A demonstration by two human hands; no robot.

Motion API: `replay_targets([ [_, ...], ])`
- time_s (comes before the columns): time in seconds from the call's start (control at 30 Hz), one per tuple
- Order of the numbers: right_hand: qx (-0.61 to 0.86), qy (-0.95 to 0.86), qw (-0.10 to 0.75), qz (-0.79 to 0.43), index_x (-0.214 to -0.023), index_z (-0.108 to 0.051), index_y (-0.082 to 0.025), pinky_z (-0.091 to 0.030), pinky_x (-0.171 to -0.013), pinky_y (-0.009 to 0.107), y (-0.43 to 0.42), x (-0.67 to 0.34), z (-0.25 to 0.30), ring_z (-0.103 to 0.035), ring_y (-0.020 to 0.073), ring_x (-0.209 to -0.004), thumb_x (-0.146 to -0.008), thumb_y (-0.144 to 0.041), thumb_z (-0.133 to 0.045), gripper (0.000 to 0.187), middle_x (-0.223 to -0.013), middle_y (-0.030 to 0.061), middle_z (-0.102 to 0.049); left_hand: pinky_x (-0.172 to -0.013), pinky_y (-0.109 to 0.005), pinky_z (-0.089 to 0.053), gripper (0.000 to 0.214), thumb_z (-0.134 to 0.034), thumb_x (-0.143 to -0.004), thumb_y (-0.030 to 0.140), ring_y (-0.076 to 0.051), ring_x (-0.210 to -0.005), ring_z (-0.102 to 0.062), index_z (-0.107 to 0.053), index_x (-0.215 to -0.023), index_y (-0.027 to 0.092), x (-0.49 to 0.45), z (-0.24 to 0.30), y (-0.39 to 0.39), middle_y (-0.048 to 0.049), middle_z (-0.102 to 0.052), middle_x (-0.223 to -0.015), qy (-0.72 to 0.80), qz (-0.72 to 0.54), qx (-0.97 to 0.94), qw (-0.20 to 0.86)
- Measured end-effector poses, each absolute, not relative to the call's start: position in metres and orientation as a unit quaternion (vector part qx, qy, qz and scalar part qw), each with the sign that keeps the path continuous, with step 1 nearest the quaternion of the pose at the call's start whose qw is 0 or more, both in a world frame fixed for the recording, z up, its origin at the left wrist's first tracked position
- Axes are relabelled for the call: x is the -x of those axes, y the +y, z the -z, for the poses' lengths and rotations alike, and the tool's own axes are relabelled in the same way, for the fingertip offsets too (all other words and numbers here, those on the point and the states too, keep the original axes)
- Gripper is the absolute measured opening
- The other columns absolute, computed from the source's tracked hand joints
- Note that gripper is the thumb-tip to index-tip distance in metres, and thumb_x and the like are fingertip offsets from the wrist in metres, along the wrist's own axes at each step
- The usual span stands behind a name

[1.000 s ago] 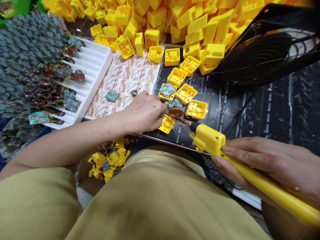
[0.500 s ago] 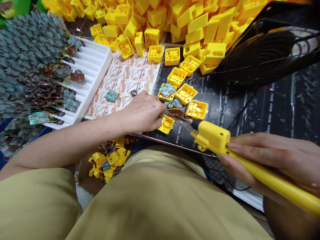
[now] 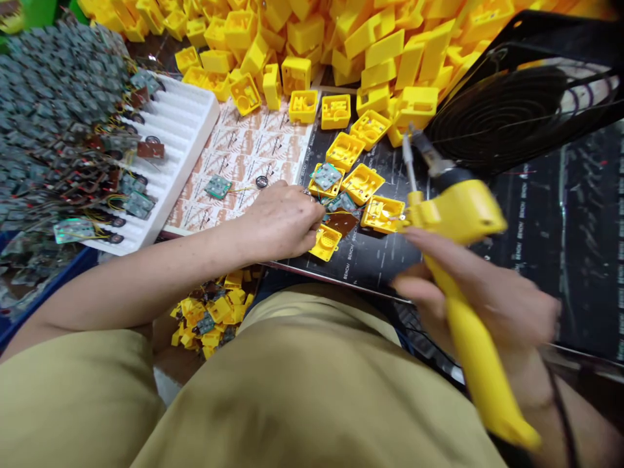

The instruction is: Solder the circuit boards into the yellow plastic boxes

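Observation:
A yellow soldering gun (image 3: 461,208) with a metal tip and a thin feed tube is gripped in my right hand (image 3: 507,292), blurred by motion, its tip pointing away over the black bench. My left hand (image 3: 285,221) rests low with its fingers pinched together; what they hold is hidden. Just beyond those fingertips lie a green circuit board (image 3: 341,203) with wires and a brown board (image 3: 345,223). Close by are a yellow cover with small holes (image 3: 325,243) and an open yellow case (image 3: 383,214). Another circuit board (image 3: 326,175) sits on a yellow case behind.
Yellow cases (image 3: 302,32) are heaped along the back. A black fan (image 3: 502,110) stands at the right. On the left, a white ribbed foam tray (image 3: 190,123) borders piled wired boards (image 3: 63,84). A circuit board (image 3: 218,186) with a round part (image 3: 262,182) lies on patterned paper.
My right hand has swung the soldering gun away from the boards; its tip has moved up and right and now points toward the back. My left hand has stayed nearly still.

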State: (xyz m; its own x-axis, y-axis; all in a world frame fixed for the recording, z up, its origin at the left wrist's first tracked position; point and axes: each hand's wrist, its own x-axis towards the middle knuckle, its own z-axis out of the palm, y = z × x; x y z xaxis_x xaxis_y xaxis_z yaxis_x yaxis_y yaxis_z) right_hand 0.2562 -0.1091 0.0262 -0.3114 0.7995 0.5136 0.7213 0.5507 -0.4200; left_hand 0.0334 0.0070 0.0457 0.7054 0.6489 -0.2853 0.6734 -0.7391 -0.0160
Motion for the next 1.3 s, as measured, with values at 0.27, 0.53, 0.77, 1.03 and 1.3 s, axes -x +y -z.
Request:
replay_targets([
  [0.27,0.457,-0.823,0.335,0.031,-0.109,-0.057,-0.017,-0.049,-0.06,0.027,-0.076,-0.197,0.027,-0.063,0.0166,-0.067,-0.091,-0.042,-0.064,0.032,-0.079,0.0038,-0.064,-0.077,-0.034,-0.046,0.028,-0.05,-0.09,0.034,-0.023,-0.085,-0.066,-0.073,-0.089,0.017,-0.014,-0.053,0.014,-0.0067,-0.073,-0.082,0.358,0.081,-0.929,0.055],
  [0.53,0.48,-0.81,0.332,0.045,-0.117,-0.051,-0.017,-0.053,-0.067,0.028,-0.083,-0.243,0.016,-0.064,0.0174,-0.075,-0.088,-0.036,-0.068,0.038,-0.091,0.0045,-0.066,-0.09,-0.045,-0.047,0.031,-0.052,-0.081,0.025,-0.031,-0.113,-0.058,-0.072,-0.104,0.027,-0.025,-0.028,0.115,-0.0082,-0.068,-0.117,0.471,-0.086,-0.878,0.031],
  [0.77,0.506,-0.796,0.322,0.079,-0.119,-0.054,-0.016,-0.051,-0.067,0.031,-0.071,-0.262,0.032,-0.064,0.0201,-0.075,-0.085,-0.033,-0.072,0.042,-0.089,0.0063,-0.067,-0.099,-0.058,-0.04,0.018,-0.062,-0.069,0.026,-0.033,-0.112,-0.055,-0.068,-0.085,0.033,-0.062,0.012,0.166,-0.0026,-0.069,-0.107,0.454,-0.126,-0.881,0.032],
  [1.03,0.509,-0.776,0.356,0.11,-0.117,-0.052,-0.019,-0.049,-0.076,0.033,-0.073,-0.266,0.028,-0.063,0.0205,-0.082,-0.079,-0.04,-0.079,0.051,-0.099,0.0069,-0.068,-0.091,-0.034,-0.049,0.019,-0.065,-0.084,0.029,-0.019,-0.104,-0.064,-0.066,-0.1,0.018,0.012,-0.069,0.07,-0.0041,-0.071,-0.117,0.339,-0.032,-0.923,0.181],
  [1.3,0.515,-0.783,0.345,0.055,-0.125,-0.051,-0.022,-0.051,-0.08,0.039,-0.083,-0.26,0.021,-0.065,0.0241,-0.087,-0.08,-0.026,-0.078,0.053,-0.101,0.0081,-0.069,-0.106,-0.036,-0.046,0.037,-0.045,-0.091,0.019,-0.023,-0.13,-0.055,-0.052,-0.127,0.016,0.048,-0.03,-0.015,-0.0147,-0.051,-0.146,0.325,-0.072,-0.918,0.217],
])
